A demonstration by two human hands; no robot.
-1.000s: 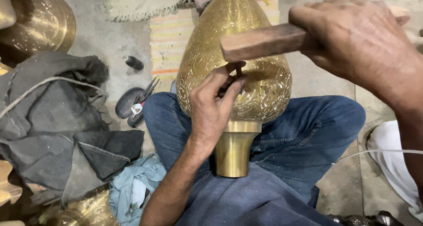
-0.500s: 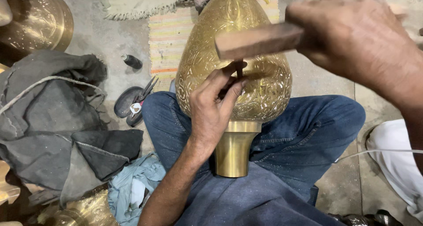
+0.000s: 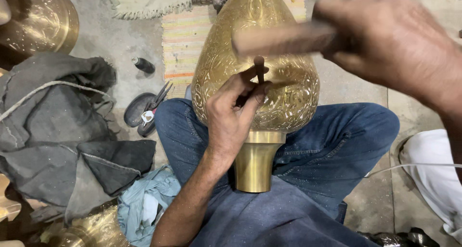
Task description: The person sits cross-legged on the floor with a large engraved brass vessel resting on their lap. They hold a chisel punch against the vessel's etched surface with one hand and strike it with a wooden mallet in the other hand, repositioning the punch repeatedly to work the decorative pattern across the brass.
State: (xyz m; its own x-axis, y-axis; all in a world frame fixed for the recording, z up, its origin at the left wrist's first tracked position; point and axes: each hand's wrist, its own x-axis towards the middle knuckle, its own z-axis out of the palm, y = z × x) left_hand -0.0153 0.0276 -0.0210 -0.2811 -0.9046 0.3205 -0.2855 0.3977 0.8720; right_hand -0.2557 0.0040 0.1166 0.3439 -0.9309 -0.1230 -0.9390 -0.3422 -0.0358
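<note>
Mallet (image 3: 284,39) dropped closer (blurred) in my right hand (image 3: 390,40), gripped tight; left hand (image 3: 231,117) pinches chisel (image 3: 260,69) on brass vase (image 3: 255,83).

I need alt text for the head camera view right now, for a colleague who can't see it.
Seen from above, a seated person in jeans holds a thin metal punch in the left hand against an engraved brass vase lying across the lap, while the right hand holds a blurred wooden mallet above the punch. Grey cloths and another brass vessel lie on the floor nearby.
</note>
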